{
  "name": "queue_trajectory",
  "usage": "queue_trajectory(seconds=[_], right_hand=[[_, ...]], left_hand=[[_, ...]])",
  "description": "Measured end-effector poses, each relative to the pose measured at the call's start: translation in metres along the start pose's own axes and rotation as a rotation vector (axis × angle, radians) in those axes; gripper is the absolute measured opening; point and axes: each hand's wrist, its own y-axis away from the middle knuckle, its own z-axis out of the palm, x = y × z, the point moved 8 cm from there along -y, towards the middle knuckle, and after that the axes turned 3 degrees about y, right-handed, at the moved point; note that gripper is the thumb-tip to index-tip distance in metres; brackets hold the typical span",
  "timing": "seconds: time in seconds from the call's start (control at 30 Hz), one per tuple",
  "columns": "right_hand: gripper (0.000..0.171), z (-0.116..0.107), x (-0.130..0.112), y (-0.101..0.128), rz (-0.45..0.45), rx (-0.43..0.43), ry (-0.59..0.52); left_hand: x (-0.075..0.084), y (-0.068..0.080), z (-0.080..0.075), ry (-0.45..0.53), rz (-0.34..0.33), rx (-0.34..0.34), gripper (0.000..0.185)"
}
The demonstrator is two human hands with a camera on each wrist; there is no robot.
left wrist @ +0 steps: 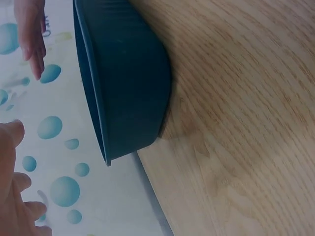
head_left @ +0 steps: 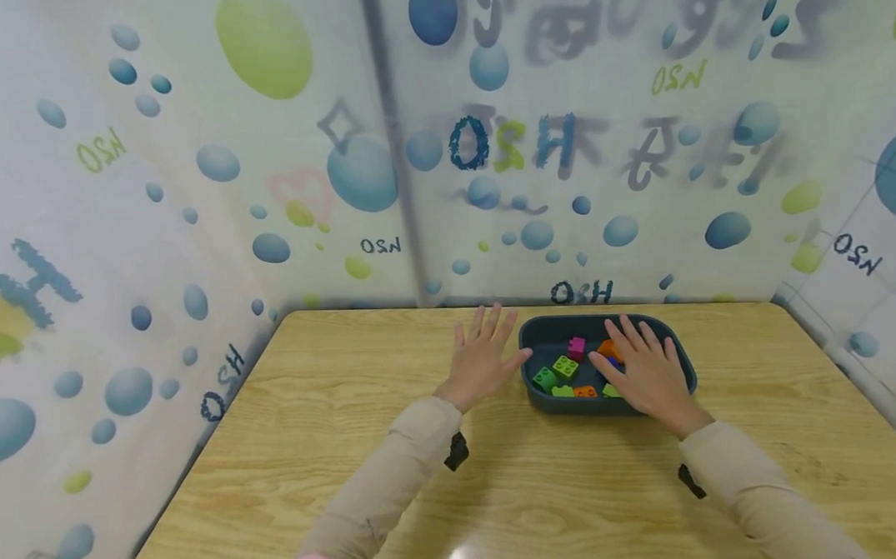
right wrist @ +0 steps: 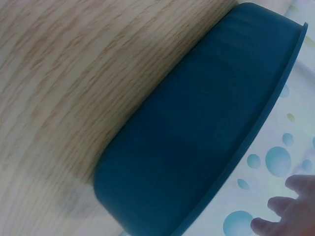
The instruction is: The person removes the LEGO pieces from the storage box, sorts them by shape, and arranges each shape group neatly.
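Observation:
A dark teal bin (head_left: pixel 529 336) stands on the wooden table (head_left: pixel 336 459) near its far edge. Inside lie several toy bricks, among them a magenta brick (head_left: pixel 576 346), a green brick (head_left: pixel 565 366) and an orange brick (head_left: pixel 585 392). My left hand (head_left: pixel 485 357) hovers just left of the bin with its fingers straight and spread, thumb close to the rim. My right hand (head_left: pixel 643 367) is spread flat over the bin's right half, above the bricks, and covers some of them. The left wrist view shows the bin's outer wall (left wrist: pixel 128 83); so does the right wrist view (right wrist: pixel 197 147).
Printed sheets with blue and green bubbles (head_left: pixel 361 171) wall in the table on the left, back and right. A dark vertical pole (head_left: pixel 397 148) stands behind the back sheet. The table's wood runs bare toward me and to the left.

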Motion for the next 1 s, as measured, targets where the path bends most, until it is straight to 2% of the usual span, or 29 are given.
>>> queue_trajectory(seconds=[0.33, 0.7, 0.87, 1.0], right_hand=[[0.073, -0.002, 0.023, 0.008, 0.024, 0.012, -0.021], [0.072, -0.006, 0.049, 0.017, 0.019, 0.021, -0.028], [0.072, -0.009, 0.061, 0.021, 0.016, 0.053, -0.047], [0.071, -0.01, 0.069, 0.025, 0.022, 0.057, -0.098]], left_hand=[[0.017, -0.003, 0.014, -0.073, 0.075, -0.033, 0.065], [0.034, -0.005, 0.036, -0.07, 0.165, -0.098, 0.063], [0.042, -0.006, 0.039, -0.079, 0.212, -0.095, 0.061], [0.047, -0.008, 0.04, -0.066, 0.221, -0.086, 0.06]])
